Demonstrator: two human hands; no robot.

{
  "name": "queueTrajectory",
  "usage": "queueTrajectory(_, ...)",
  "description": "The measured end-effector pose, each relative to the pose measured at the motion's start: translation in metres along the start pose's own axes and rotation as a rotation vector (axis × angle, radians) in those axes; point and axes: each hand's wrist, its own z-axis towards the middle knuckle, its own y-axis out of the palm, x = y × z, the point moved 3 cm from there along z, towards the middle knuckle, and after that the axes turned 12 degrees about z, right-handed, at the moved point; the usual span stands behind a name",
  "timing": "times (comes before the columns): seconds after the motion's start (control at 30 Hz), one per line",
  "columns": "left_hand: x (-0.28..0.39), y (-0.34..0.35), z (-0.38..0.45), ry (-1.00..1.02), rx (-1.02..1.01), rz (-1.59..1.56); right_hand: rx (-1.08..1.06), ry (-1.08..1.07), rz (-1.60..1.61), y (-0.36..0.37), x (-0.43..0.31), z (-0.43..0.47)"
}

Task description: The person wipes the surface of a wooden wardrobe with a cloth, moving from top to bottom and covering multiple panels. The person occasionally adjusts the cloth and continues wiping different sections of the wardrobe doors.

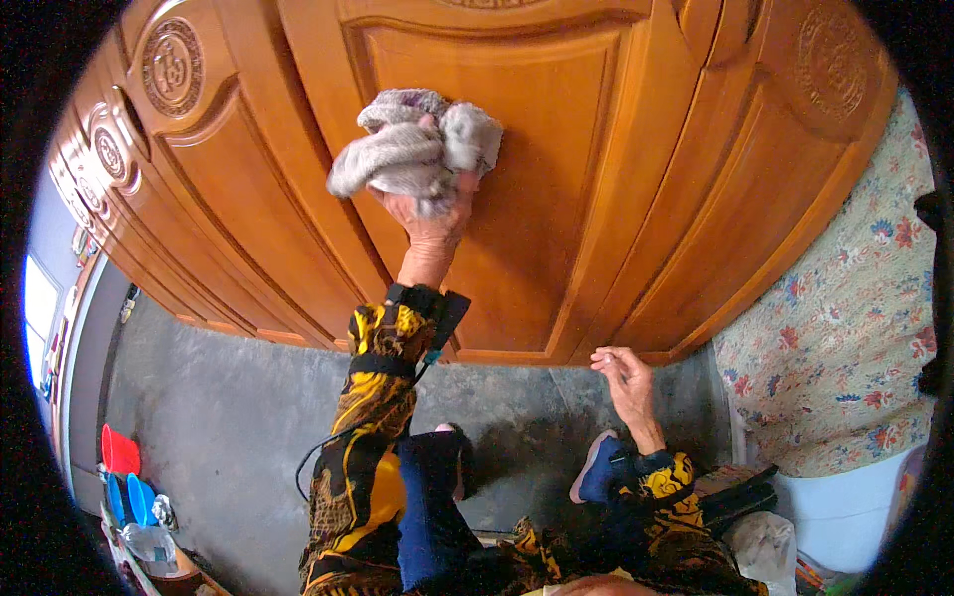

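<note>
My left hand [428,216] presses a bunched grey cloth [406,153] against the raised panel of a brown wooden wardrobe door [536,186]. Folds of the cloth hide most of the fingers. A black band [414,298] with a small dark device and a cable is strapped around the left wrist and sleeve. Low on the right, my right hand [630,380] hangs near the wardrobe's bottom edge, holding nothing, its fingers loosely bent. Carved round medallions [173,67] decorate the neighbouring doors.
A grey concrete floor [223,417] lies below the wardrobe. Floral fabric [835,335] hangs at the right, near a clear plastic bag [760,547]. At the lower left stand a red container [119,448], blue containers [140,499] and a clear plastic bottle [149,544].
</note>
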Motion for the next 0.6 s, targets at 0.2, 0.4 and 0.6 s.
queueTrajectory(0.2, -0.033, 0.004, -0.082, 0.264, -0.041, 0.476, 0.078, -0.1, -0.082, -0.022, -0.04, -0.015)
queueTrajectory(0.4, -0.101, -0.01, -0.232, 0.577, -0.249, 0.629, -0.009, -0.152, -0.262, -0.014, -0.06, -0.022)
queueTrajectory(0.6, -0.151, -0.034, -0.343, 0.749, -0.915, 0.557, 0.017, -0.061, -0.293, -0.018, -0.048, -0.017)
